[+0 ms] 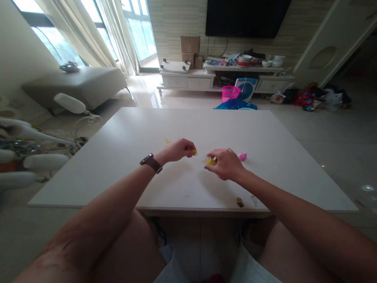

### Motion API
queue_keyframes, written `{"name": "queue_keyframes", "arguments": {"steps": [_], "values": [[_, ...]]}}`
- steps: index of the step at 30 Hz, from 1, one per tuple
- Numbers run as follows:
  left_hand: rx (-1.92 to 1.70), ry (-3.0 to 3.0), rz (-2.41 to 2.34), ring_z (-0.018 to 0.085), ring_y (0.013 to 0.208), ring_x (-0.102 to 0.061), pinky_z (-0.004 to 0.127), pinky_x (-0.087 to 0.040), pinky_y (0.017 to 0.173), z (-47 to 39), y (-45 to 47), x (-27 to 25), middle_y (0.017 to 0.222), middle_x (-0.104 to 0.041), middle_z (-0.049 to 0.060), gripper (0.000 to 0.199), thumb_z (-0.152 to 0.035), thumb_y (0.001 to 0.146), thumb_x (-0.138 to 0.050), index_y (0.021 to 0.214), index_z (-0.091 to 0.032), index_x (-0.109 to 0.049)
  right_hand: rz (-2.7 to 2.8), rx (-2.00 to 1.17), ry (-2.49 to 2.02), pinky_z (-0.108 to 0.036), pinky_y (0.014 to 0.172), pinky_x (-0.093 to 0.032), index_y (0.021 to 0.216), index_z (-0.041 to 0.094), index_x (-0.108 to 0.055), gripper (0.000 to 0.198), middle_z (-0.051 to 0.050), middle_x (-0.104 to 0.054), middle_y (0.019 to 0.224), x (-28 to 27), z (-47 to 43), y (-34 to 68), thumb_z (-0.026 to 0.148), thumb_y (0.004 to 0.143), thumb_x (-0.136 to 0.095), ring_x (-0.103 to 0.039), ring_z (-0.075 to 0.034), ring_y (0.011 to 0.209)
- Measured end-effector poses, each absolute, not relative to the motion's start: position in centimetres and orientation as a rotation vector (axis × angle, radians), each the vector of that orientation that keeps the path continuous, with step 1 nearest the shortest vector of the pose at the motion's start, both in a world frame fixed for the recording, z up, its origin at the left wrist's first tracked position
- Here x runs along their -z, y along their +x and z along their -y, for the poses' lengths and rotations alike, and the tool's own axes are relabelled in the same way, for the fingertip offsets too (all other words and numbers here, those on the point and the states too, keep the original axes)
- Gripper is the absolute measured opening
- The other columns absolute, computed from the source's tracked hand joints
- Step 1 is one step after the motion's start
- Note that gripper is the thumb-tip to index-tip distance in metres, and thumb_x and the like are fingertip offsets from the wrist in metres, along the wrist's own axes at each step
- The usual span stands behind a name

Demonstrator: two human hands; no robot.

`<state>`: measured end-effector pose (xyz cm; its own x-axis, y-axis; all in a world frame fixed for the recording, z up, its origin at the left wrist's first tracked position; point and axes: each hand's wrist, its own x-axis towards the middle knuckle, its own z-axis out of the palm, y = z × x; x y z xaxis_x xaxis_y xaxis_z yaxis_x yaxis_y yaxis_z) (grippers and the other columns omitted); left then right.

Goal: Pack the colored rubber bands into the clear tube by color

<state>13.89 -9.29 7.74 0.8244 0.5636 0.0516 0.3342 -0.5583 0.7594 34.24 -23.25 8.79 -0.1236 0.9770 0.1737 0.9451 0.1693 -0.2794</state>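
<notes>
Above the middle of the white table point(179, 187), my left hand point(180, 149) pinches a small yellow piece point(194, 151) whose exact kind is too small to make out. Close by on the right, my right hand point(226, 162) grips a small clear container with yellow contents point(209, 161), its clear end facing my left hand. A slight gap separates the two hands. Behind my left wrist lie some loose yellow bits point(167, 141). Just beyond my right hand rests a small pink object point(242, 156), partly hidden by it.
Near the table's front edge lie a small dark-and-yellow figure point(240, 202) and a clear little item point(254, 200). Past the far edge stand a pink basket point(231, 93) and a blue plastic object point(236, 104). A lamp with white shades point(69, 103) is at the left.
</notes>
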Motion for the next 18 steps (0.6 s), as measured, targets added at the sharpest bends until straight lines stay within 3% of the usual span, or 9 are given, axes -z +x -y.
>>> {"name": "queue_keyframes", "arguments": {"steps": [11,18], "values": [[-0.435,2.298,-0.657,0.011,0.063,-0.058,0.021,-0.040,0.061,13.0,15.6,-8.7,0.071,-0.069,0.000,0.015,-0.022,0.077,-0.070,0.091,-0.015,-0.071,2.168,-0.159,-1.844,-0.036,0.086,-0.040,0.107,0.021,-0.074,0.035,-0.005,-0.076,0.100,-8.8,23.2,33.8,0.043,0.079,-0.073,-0.068,-0.022,0.087],[-0.462,2.269,-0.723,0.013,0.064,-0.061,0.023,-0.043,0.063,12.8,15.6,-8.5,0.065,-0.069,0.000,0.013,-0.027,0.073,-0.078,0.079,-0.015,-0.077,2.167,-0.169,-1.834,-0.035,0.085,-0.039,0.106,0.023,-0.075,0.033,-0.003,-0.076,0.100,-8.8,23.4,33.7,0.043,0.079,-0.074,-0.067,-0.021,0.085]]}}
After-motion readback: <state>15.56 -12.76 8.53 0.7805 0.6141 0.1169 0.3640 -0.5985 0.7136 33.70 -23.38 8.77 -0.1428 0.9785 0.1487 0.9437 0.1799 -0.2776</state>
